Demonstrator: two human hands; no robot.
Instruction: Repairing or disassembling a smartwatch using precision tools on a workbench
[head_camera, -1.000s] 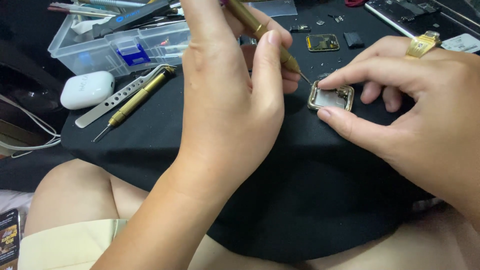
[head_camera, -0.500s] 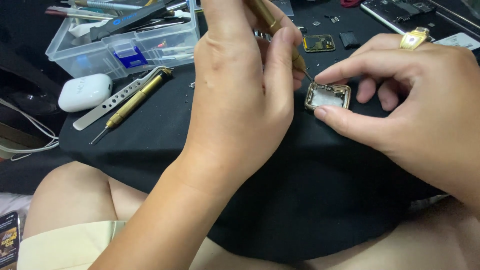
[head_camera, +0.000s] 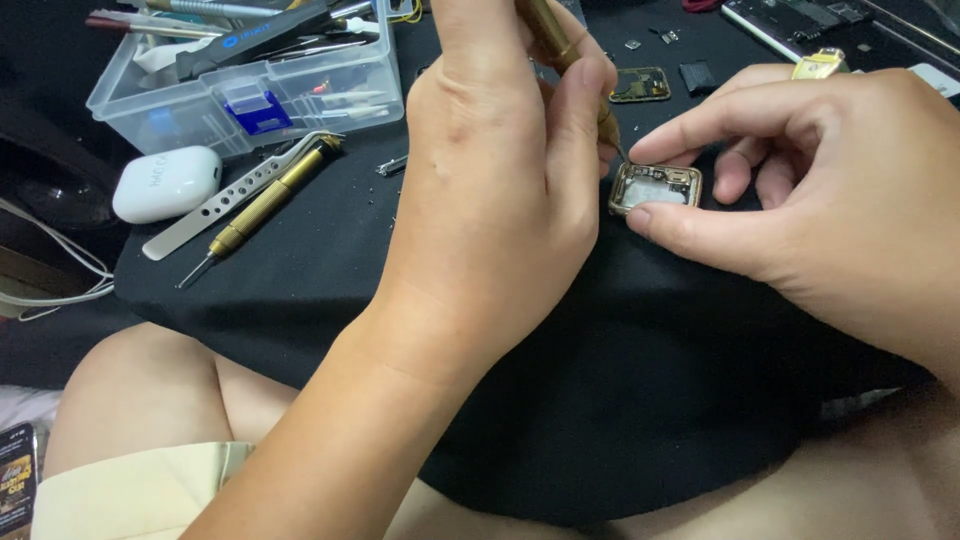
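Head view, left to right: a white earbud case (head_camera: 165, 182) and spare brass screwdriver (head_camera: 262, 200) lie idle; the left hand (head_camera: 500, 190), clamped on a brass screwdriver (head_camera: 560, 50), has edged nearer, its tip now touching the small gold watch casing (head_camera: 655, 187) pinched by the right hand (head_camera: 820, 190) on the black mat (head_camera: 330, 290).

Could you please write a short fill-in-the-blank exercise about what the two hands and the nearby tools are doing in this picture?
1. The left hand holds a brass-coloured ____ whose tip meets the small square metal case.
2. The right hand steadies that case between thumb and ____.
3. A white earbud case lies to the ____ of the metal tweezers.
4. The spare brass screwdriver lies on a ____ mat.

Missing words: screwdriver; forefinger; left; black
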